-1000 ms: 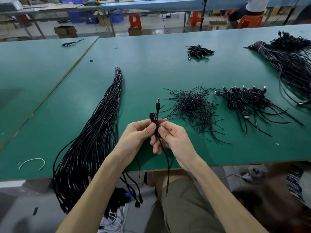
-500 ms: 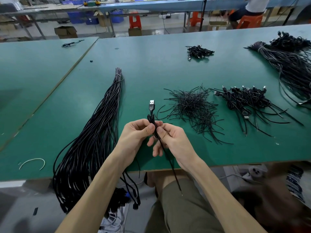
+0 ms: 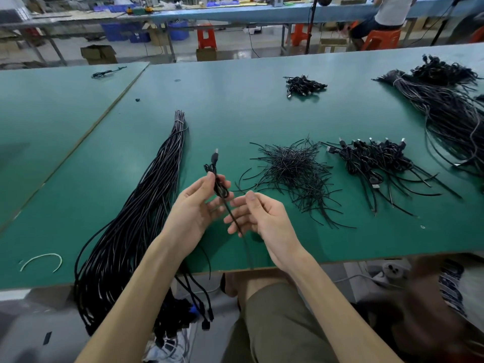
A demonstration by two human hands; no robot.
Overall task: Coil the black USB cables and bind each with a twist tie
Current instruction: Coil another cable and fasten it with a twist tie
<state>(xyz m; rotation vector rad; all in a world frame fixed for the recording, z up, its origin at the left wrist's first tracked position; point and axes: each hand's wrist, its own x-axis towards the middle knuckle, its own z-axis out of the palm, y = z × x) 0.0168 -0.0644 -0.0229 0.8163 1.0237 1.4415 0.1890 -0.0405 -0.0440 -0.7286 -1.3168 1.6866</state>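
We see the left hand above the near edge of the green counter. It grasps a small coil of black USB cable between the thumb and the fingers. The plug of this cable stands up above the coil, and the loose tail hangs down from it, past the counter edge.

The right hand is just beside the left one. Its fingers are relaxed and slightly spread, and it grips nothing that we can make out. The tail of the cable passes in front of its fingertips; we cannot tell if they touch it.

To the left of the hands a long bundle of uncoiled black cables lies on the counter and falls over the near edge. To the right lies a loose pile of black twist ties, and beside it a pile of coiled cables. A big heap of cables lies at the far right.
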